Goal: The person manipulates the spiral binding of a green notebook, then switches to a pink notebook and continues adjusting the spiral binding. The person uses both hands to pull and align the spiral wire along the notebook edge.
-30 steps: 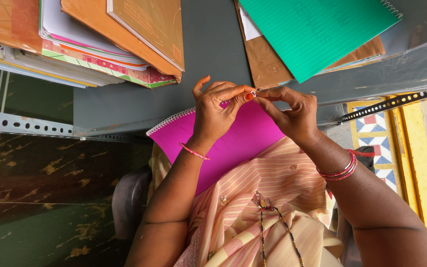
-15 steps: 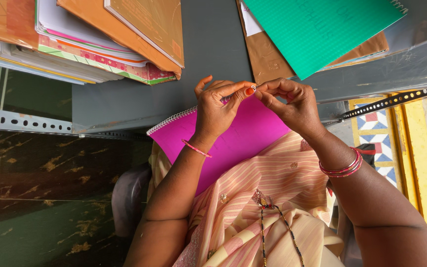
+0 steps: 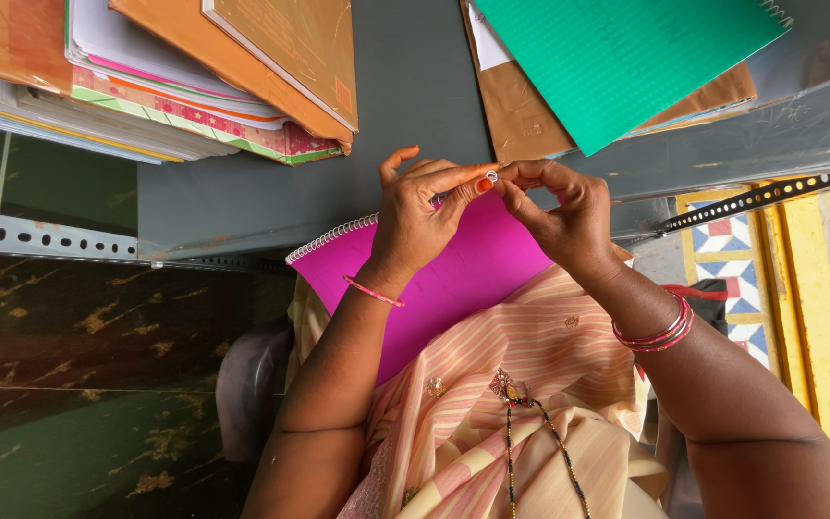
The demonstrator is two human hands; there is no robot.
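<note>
Grey shelf point(image 3: 415, 115); both hands' fingers point(image 3: 453, 178) pinch spiral wire end point(image 3: 492, 176), pink notebook point(image 3: 463, 279)

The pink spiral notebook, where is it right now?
In the head view, the pink spiral notebook lies centre frame, under both hands, overhanging the grey table edge.

A bright magenta spiral-bound notebook point(image 3: 453, 279) has a white wire coil. A green ribbed-cover notebook point(image 3: 617, 58) lies on brown paper-covered books point(image 3: 521, 106). The draped cloth point(image 3: 521, 384) is peach with cream stripes. The metal shelf point(image 3: 415, 106) is grey.
</note>
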